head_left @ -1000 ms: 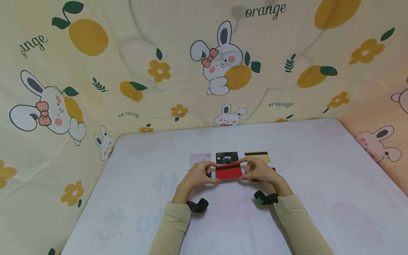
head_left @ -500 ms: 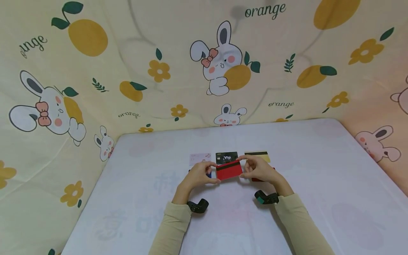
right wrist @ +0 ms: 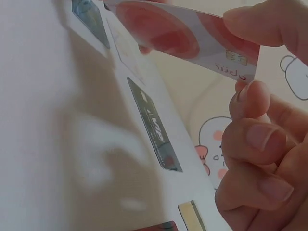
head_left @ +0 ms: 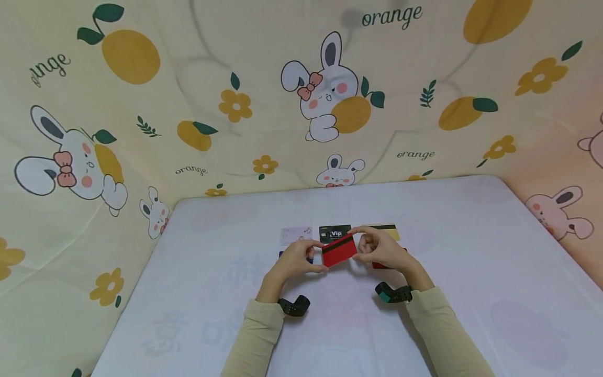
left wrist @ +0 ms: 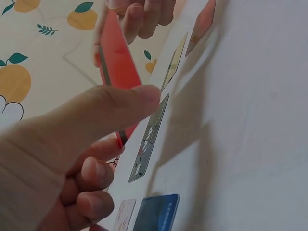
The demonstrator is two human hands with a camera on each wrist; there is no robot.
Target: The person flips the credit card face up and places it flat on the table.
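Observation:
Both hands hold one bank card [head_left: 338, 252] above the table, its red face with a black stripe toward the head camera. My left hand [head_left: 298, 257] pinches its left edge between thumb and fingers; my right hand [head_left: 380, 248] pinches the right edge. The card slants, right end higher. In the right wrist view the card's other face [right wrist: 211, 45] is whitish with red circles and a chip. Behind it a black "Vip" card [head_left: 327, 234] lies on the table. A blue card [left wrist: 156, 214] is partly hidden behind my left hand, a red card [head_left: 380, 265] behind my right.
A pale pink card [head_left: 296, 233] lies left of the black one, and a gold striped card [head_left: 390, 231] lies to its right. The white table [head_left: 198, 293] meets a patterned cloth [head_left: 264, 68] at the back and sides. A black wrist device [head_left: 294, 306] sits on each wrist.
The held card has tilted further, its right end rising and left end dipping, and appears narrower. My right fingertips have gone up slightly; my left hand has shifted a little right.

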